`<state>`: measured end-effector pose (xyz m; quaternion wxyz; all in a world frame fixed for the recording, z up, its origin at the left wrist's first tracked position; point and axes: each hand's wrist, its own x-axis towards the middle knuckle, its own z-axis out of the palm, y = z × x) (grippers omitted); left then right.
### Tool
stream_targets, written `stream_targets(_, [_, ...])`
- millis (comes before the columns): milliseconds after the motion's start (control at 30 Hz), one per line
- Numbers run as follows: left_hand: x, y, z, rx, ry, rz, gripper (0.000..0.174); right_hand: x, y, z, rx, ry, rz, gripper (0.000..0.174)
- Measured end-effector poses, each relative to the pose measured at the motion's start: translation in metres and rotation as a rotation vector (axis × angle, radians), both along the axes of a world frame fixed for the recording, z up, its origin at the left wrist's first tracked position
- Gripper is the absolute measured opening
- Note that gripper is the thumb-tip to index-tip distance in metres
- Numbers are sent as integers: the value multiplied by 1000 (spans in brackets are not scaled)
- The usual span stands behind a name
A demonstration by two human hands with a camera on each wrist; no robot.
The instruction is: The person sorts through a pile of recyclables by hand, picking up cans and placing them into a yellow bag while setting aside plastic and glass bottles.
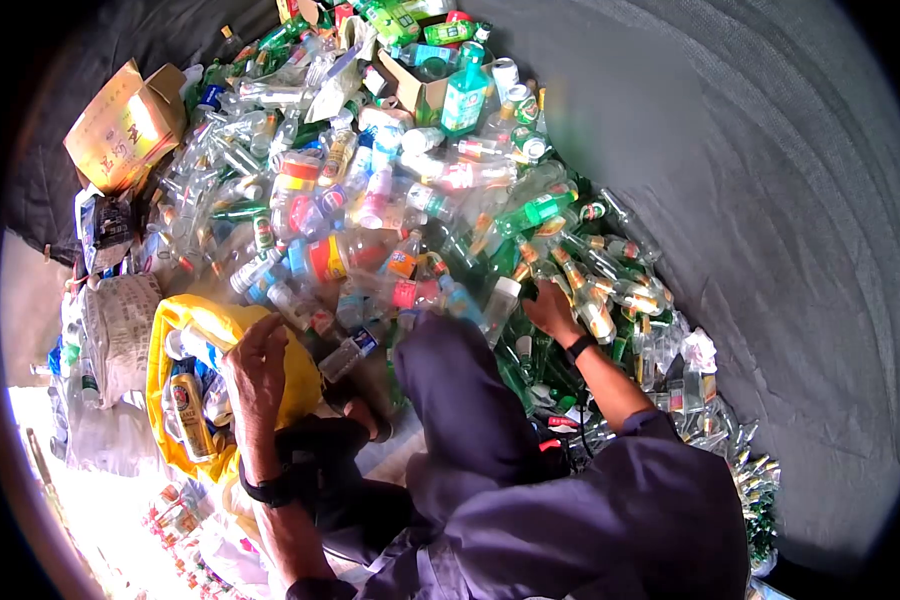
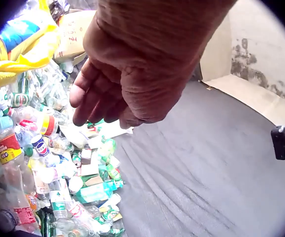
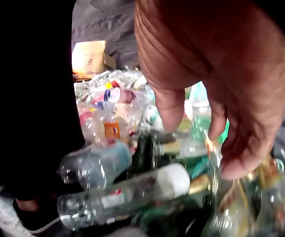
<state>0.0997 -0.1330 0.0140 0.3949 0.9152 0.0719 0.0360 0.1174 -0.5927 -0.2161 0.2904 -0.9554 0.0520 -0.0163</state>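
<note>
My left hand (image 1: 258, 375) is beside a yellow bag (image 1: 300, 375) in the head view, holding nothing. The left wrist view shows this hand (image 2: 127, 84) with its fingers loosely extended and together. Inside the bag's mouth lies a gold can (image 1: 192, 418). Over the glass bottles right of the knee, my right hand (image 1: 553, 312) reaches down. In the right wrist view that hand (image 3: 216, 98) has thumb and fingers apart, nothing gripped between them; a bottle neck stands close to the fingers. Below it lies a clear bottle with a white cap (image 3: 125, 197).
A large heap of plastic and glass bottles (image 1: 320, 205) spreads ahead. A cardboard box (image 1: 125, 130) stands at its left edge, near a pale sack (image 1: 120, 330). A teal bottle (image 1: 464, 95) lies at the back. Dark sheeting (image 1: 760, 230) covers the right side.
</note>
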Motion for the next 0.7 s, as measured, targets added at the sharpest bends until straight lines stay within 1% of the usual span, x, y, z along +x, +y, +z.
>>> stream_targets(33, [0, 2, -5, -13, -14, -6, 26, -10, 0, 8, -25, 252, -54, 38])
stream_targets(67, [1, 3, -8, -28, -30, -13, 26, -23, -5, -6, -23, 255, -52, 38])
stream_targets(100, [2, 2, -7, -26, -27, -11, 26, -40, -12, -33, -101, 148, -77, 41])
stream_targets(133, [2, 0, -4, -31, -2, -17, 29, -51, -10, -36, -179, 41, -102, 45])
stream_targets(167, [2, -2, -3, -36, 23, -23, 31, -60, -10, -39, -197, 108, -94, 49])
stream_targets(200, [3, -4, -4, -37, 28, -22, 31, -65, -11, -43, -198, 113, -93, 49])
stream_targets(267, [3, -4, -5, -26, 0, -35, 31, -74, -9, -46, -187, 227, -10, 51])
stream_targets(300, [3, -4, -5, -25, 1, -32, 31, -77, -2, -52, -100, 190, -53, 52])
stream_targets(333, [3, -5, -4, -9, 15, -26, 31, -78, 4, -49, -98, 191, -50, 52])
stream_targets(400, [2, -4, -4, 11, 30, -17, 31, -81, 19, -39, 20, 238, 50, 51])
stream_targets(433, [2, -4, -4, 10, 26, -15, 31, -84, 31, -44, -89, 202, 49, 49])
stream_targets(467, [2, -3, -5, 8, 20, -13, 31, -83, 33, -46, -88, 199, 51, 49])
stream_targets(533, [0, -2, -4, 13, 15, -20, 31, -83, 35, -40, -127, 249, 219, 48])
stream_targets(567, [0, -1, -4, 15, 11, -29, 31, -83, 37, -34, -127, 246, 221, 48])
stream_targets(633, [0, 0, -6, 14, 9, -20, 31, -79, 39, -24, -132, 323, 187, 50])
stream_targets(667, [-1, 1, -7, 15, 12, -15, 31, -80, 39, -31, -134, 321, 190, 50])
stream_targets(700, [-1, 3, -9, 13, 12, -12, 31, -85, 40, -43, -114, 312, 80, 52])
